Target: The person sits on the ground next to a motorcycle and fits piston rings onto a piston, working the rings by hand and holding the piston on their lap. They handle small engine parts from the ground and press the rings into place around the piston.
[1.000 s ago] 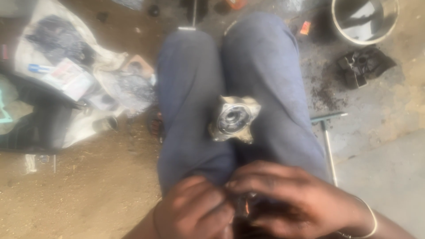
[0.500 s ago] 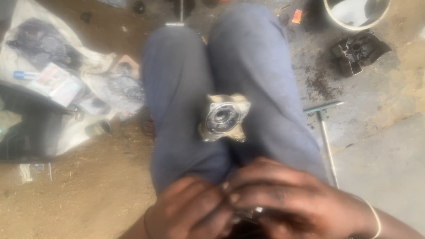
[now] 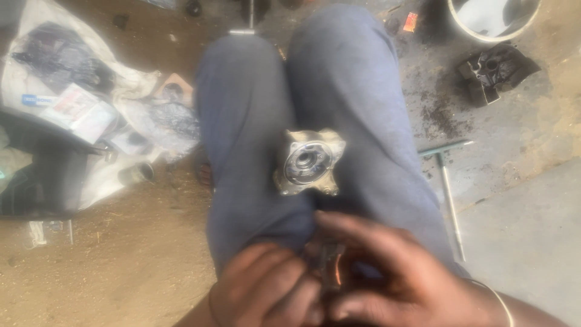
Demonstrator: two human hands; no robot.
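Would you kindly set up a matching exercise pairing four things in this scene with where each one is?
Things:
1. metal housing
2. T-handle wrench
3. white bucket
4. small dark part

Places:
A. top right corner of the floor
B. between the fingers of both hands
C. resting on the person's lap
D. lying on the floor right of the legs

Pairs: 1-C, 2-D, 3-A, 4-B

Off to the right on stained concrete: a dark greasy engine part [image 3: 496,71], the rim of a pale round tub [image 3: 484,33] above it, and a long T-handled wrench [image 3: 448,188] lying near the knee. To the left on sandy ground: a crumpled white sheet [image 3: 36,60] strewn with dark bits, a small printed box [image 3: 75,109], a black case [image 3: 42,181].
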